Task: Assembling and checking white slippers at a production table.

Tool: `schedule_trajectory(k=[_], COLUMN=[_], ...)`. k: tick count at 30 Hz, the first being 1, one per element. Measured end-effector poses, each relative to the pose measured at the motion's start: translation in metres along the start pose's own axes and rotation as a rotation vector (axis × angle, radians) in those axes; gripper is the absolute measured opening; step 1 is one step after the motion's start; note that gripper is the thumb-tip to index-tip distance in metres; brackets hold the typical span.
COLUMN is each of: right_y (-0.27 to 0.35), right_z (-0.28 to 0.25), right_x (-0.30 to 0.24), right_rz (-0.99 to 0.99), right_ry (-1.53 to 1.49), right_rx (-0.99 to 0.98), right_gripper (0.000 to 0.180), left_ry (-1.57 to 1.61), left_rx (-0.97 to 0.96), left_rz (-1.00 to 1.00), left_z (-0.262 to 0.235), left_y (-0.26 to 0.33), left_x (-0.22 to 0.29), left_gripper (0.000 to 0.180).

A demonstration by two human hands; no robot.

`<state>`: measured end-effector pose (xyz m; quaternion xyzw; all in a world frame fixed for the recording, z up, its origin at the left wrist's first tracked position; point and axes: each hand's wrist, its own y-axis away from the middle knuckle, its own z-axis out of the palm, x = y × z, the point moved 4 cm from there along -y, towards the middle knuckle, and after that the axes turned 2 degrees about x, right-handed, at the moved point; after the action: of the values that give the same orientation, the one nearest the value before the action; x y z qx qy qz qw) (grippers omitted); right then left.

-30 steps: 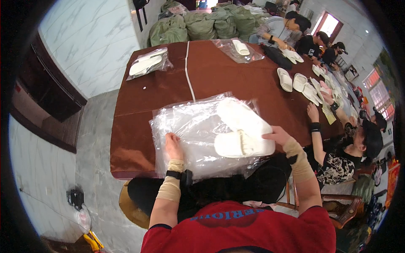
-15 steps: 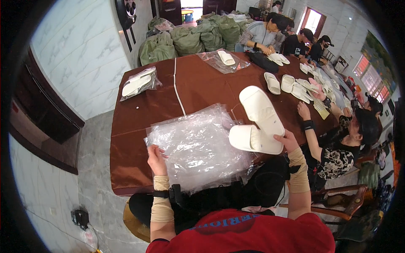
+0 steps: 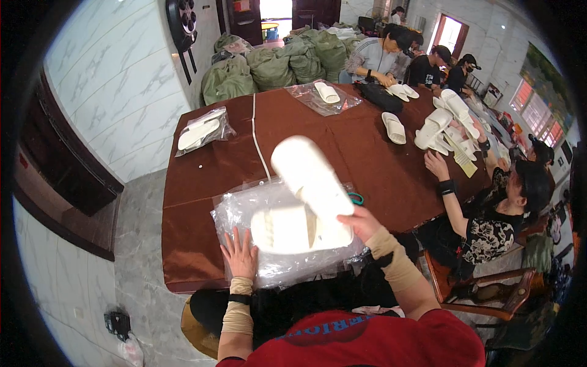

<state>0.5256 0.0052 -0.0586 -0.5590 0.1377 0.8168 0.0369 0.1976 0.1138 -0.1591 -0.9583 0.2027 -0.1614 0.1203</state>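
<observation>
While my left hand (image 3: 239, 254) stays flat and open on the bags (image 3: 276, 244), my right hand (image 3: 361, 223), clamped on the slippers (image 3: 302, 202), has raised them off the stack toward twelve o'clock, freeing the top bag.

A long counter (image 3: 379, 165) under reddish-brown cloth fills the room. White marble-veined tiles cover the wall (image 3: 116, 79); the floor (image 3: 137, 244) is grey stone. Dark wooden furniture (image 3: 67, 183) stands against the wall. Green sacks (image 3: 269, 64) are heaped beyond the counter. Daylight enters through a doorway (image 3: 449, 30) and windows (image 3: 538, 110).
</observation>
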Motion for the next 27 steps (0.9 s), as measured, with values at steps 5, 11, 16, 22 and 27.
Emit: schedule_trajectory(k=[5,11,16,22,27], right_y=[-0.035,-0.051,-0.067,-0.083,-0.076], right_z=[-0.093,-0.148,-0.228,-0.123,-0.123], right_x=[0.067,-0.045,-0.089,0.042,0.028], right_rz=[0.336,0.024,-0.08,-0.51,-0.359], right_ry=[0.32,0.181,0.773,1.433,1.588], right_rx=[0.09,0.234,0.938,0.086,0.424], right_gripper=[0.037,0.031,0.034,0.042,0.035], left_ry=[0.077,0.208,0.246,0.223,0.228], left_rx=[0.03,0.087,0.111,0.128,0.157], left_rz=[0.013,0.024,0.03,-0.003,0.027], left_z=[0.003,-0.004,-0.008,-0.006,-0.007], left_y=[-0.002,-0.001,-0.002,0.0,-0.007], left_x=[-0.013,-0.018,-0.009,-0.017,-0.011], left_gripper=[0.055,0.051,0.048,0.047,0.042])
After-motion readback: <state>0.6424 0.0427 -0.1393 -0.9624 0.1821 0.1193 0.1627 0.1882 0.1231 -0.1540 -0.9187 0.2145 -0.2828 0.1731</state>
